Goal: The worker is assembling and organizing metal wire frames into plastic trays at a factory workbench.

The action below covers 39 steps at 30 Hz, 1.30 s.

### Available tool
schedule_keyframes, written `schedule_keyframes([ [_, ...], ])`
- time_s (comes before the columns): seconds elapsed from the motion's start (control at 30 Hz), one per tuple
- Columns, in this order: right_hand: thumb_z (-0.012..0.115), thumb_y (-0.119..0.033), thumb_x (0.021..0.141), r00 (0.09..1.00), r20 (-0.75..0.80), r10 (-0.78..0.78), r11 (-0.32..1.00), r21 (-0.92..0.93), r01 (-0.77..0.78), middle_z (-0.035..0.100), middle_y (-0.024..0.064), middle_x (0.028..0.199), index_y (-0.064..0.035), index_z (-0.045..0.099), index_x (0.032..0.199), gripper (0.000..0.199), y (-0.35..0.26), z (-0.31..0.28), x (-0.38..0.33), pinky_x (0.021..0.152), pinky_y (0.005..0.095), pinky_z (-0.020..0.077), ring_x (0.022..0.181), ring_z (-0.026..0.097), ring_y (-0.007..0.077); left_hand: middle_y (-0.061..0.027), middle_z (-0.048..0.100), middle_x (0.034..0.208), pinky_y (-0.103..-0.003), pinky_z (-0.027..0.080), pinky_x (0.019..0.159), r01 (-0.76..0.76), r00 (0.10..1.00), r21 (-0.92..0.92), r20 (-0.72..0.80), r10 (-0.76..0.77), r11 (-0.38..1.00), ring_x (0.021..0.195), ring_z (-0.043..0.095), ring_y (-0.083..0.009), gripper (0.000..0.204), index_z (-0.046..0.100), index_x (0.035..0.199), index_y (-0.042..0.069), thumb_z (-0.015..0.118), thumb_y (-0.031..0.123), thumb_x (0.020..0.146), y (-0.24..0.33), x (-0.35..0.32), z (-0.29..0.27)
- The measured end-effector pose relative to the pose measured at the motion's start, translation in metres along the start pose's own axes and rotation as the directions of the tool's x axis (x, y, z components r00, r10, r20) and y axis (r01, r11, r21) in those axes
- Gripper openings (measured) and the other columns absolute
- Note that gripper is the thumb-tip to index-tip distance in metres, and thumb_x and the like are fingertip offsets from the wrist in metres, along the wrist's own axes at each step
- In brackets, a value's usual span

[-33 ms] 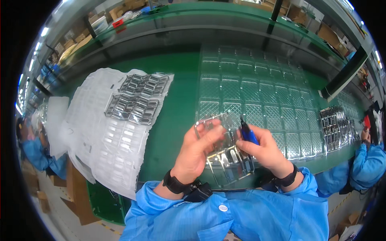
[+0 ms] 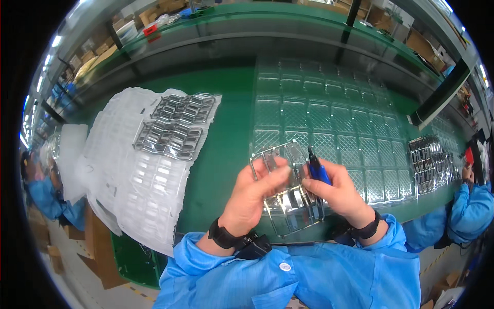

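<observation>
My left hand (image 2: 248,191) grips a shiny, silvery frame (image 2: 288,201) with several small parts between its bars, thumb on top and fingers behind. The frame tilts above the near edge of the green table. In my right hand (image 2: 340,191) is a small hand tool with blue handles (image 2: 322,176) and a dark tip, probably nippers, pointing up and away. My right fingertips are close to the frame's right side; whether they touch it I cannot tell. The tool's lower part is hidden by my hand.
Clear moulded trays (image 2: 321,116) cover the right of the table. A white moulded sheet (image 2: 118,149) lies left, with similar shiny frames (image 2: 170,140) on it. More frames (image 2: 426,167) lie at the right, near a co-worker's sleeve (image 2: 469,206). A dark post (image 2: 445,95) rises behind them.
My left thumb has shifted slightly to the right over the frame, and the frame has moved up a little. My right hand and the tool look unchanged.
</observation>
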State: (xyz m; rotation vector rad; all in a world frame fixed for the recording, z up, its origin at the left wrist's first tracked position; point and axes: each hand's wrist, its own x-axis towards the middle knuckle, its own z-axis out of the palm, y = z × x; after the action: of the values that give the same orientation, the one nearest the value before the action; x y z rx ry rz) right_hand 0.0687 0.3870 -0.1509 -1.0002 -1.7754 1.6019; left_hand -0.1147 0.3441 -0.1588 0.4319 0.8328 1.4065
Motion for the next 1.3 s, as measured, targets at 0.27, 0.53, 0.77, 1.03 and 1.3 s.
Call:
schedule_keyframes([
  [0.27,0.061,-0.013,0.083,0.957,-0.186,-0.222,0.896,-0.425,0.125,0.062,0.0117,0.081,0.0,0.055,0.104,0.026,0.003,-0.002,0.002,0.067,0.0319,0.0475,0.074,0.061,0.0223,-0.0062,0.064,0.083,-0.023,0.051,0.063,0.022,1.0,0.036,0.003,-0.023,0.999,0.072,0.062,-0.012,0.01,0.059,0.093,0.002,0.061,0.006,0.084,0.007,-0.006,-0.002],
  [0.53,0.063,-0.009,0.072,0.925,0.166,-0.341,0.747,-0.55,0.374,0.059,0.0198,0.094,0.0007,0.053,0.108,0.039,0.008,0.005,0.002,0.073,0.0425,0.0484,0.086,0.059,0.0378,-0.0055,0.061,0.083,-0.024,0.049,0.062,0.028,1.0,0.03,0.002,-0.028,0.999,0.074,0.06,-0.0113,0.012,0.056,0.093,0.002,0.06,0.008,0.084,0.014,-0.014,0.005],
  [0.77,0.062,-0.007,0.071,0.909,0.156,-0.387,0.753,-0.516,0.409,0.058,0.0199,0.094,0.0009,0.052,0.109,0.04,0.005,0.007,0.001,0.072,0.0424,0.0481,0.085,0.058,0.0383,-0.0058,0.061,0.082,-0.024,0.049,0.062,0.051,0.998,0.038,0.019,-0.052,0.998,0.073,0.06,-0.011,0.011,0.057,0.092,0.002,0.06,0.009,0.084,0.011,-0.012,0.001],
  [1.03,0.062,-0.007,0.071,0.907,0.185,-0.378,0.734,-0.538,0.415,0.058,0.019,0.092,0.0007,0.051,0.112,0.043,0.007,0.004,0.001,0.071,0.0426,0.0479,0.084,0.058,0.0379,-0.0059,0.062,0.078,-0.022,0.048,0.06,0.069,0.997,0.059,0.012,-0.07,0.996,0.067,0.059,-0.0107,0.013,0.057,0.091,0.001,0.062,0.011,0.084,0.012,-0.013,0.003],
  [1.3,0.062,-0.01,0.074,0.914,0.178,-0.366,0.736,-0.545,0.401,0.059,0.0188,0.09,0.0022,0.051,0.115,0.044,0.005,0.005,0.0,0.071,0.0417,0.0489,0.085,0.059,0.0367,-0.0047,0.061,0.077,-0.022,0.046,0.059,0.097,0.995,0.058,0.016,-0.099,0.994,0.063,0.057,-0.0097,0.014,0.057,0.09,0.002,0.061,0.014,0.084,0.014,-0.015,0.003],
])
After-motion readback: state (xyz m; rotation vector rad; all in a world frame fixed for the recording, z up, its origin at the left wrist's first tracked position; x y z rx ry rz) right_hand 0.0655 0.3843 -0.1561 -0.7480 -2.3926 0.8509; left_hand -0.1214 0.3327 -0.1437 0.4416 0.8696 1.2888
